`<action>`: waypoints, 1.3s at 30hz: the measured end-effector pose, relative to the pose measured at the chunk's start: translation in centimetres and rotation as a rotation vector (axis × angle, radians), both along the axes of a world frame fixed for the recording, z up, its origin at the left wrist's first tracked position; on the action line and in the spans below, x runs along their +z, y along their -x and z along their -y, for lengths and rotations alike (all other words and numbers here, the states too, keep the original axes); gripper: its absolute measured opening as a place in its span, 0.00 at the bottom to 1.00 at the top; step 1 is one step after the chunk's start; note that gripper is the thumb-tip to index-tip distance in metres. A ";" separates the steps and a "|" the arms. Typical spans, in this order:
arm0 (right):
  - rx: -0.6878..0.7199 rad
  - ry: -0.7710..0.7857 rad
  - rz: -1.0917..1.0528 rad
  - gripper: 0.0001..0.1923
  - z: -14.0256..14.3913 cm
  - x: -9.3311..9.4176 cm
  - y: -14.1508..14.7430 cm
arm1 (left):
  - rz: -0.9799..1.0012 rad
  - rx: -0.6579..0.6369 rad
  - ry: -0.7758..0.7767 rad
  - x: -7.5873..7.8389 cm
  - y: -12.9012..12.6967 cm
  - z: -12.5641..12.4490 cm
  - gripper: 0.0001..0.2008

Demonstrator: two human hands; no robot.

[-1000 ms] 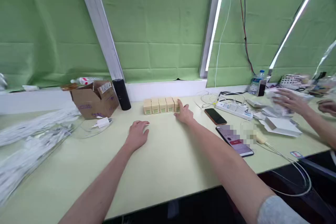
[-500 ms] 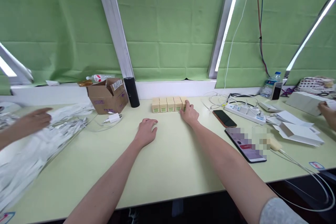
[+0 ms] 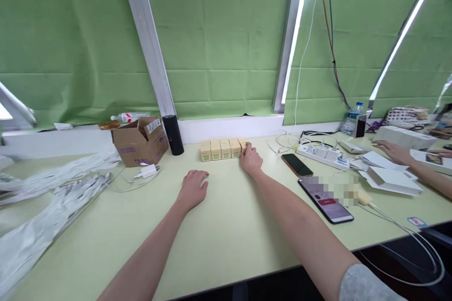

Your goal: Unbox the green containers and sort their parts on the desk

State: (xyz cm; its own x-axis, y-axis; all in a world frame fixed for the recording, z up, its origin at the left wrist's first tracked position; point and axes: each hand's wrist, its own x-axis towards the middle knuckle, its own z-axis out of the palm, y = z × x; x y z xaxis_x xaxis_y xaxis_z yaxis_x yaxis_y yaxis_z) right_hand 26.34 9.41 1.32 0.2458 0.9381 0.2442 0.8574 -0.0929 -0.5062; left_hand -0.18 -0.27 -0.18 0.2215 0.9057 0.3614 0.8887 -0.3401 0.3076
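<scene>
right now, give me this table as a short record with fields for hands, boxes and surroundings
small boxes: five, in one row
right hand: touching the rightmost box; grip unclear
left hand: apart from the row, nothing visibly held
left of row: black cylinder, open cardboard box
right of row: dark-screened phone, lit phone, white power strip

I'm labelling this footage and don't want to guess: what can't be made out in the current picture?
Head view, rightmost small box: front mostly hidden by the right hand.
Head view, small-box labels: too small to read.
Head view, cardboard box: inside hidden by its walls and flaps.
Head view, larger phone: screen partly masked by pixelated blocks.
</scene>
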 end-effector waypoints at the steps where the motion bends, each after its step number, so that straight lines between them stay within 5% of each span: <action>1: -0.004 -0.003 -0.006 0.26 0.2 0.1 0.0 | 0.001 -0.002 0.000 0.0 0.1 -0.1 0.15; 12: 0.018 -0.058 -0.039 0.37 6.4 0.1 -0.1 | -0.033 0.010 -0.019 -0.6 0.4 -1.1 0.18; 20: 0.420 -0.104 -0.118 0.38 11.4 -0.9 1.9 | 0.037 -0.058 -0.031 -0.7 -0.1 -0.8 0.22; 34: 0.634 -0.043 -0.177 0.35 10.6 -1.0 -0.3 | 0.062 -0.308 0.019 0.9 -2.8 2.4 0.16; 39: 0.426 -0.039 -0.001 0.23 9.8 -0.6 -1.7 | 0.072 -0.225 0.029 0.2 -2.6 2.1 0.17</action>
State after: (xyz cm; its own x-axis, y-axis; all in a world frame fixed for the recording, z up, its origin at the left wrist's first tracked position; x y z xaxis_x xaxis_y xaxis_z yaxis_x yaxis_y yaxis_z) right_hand 28.07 -0.39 0.71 -0.1618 0.9459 0.2812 0.8145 0.2889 -0.5031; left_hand 2.46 -2.33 0.06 0.3940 0.8463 0.3585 0.7668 -0.5177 0.3795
